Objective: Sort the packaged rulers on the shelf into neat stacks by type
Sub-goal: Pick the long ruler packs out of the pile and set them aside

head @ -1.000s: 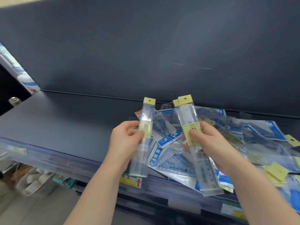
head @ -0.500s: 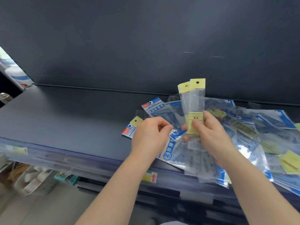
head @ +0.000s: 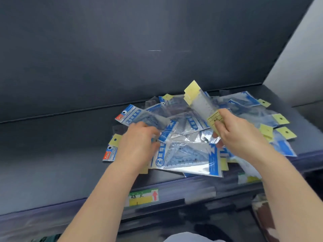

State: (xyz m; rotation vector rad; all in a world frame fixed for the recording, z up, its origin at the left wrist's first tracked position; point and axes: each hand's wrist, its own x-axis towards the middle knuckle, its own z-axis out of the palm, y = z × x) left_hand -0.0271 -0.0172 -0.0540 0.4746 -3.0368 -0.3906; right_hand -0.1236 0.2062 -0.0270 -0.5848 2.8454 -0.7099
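The right hand (head: pixel 239 137) is closed around a small bundle of straight rulers in clear plastic sleeves with pale yellow header cards (head: pixel 202 105), thumb on top over a yellow label near the lower part of the sleeves, fingers curled beneath. The bundle is raised off the pile and tilts up and to the left, its yellow headers at the highest point (at least two headers show, slightly fanned). The left hand (head: pixel 138 145) lies palm down on the left part of the heap of clear packets printed in blue (head: pixel 192 154), its fingers bent onto the edge of a blue-striped packet; motion blur hides whether they pinch it or only press on it. The heap is unsorted: the packets overlap at all angles on the right half of the dark grey shelf (head: pixel 52 145), some holding triangular set squares. One blue packet with an orange-red corner (head: pixel 128 116) juts out at the heap's left, just beyond the left hand, and several yellow hang tags (head: pixel 280 119) stick out at the heap's right edge. Behind the heap stands the dark back panel (head: pixel 122 49). On the shelf's front edge, between the two forearms, sits a yellow and white label with a red arrow (head: pixel 143 197).
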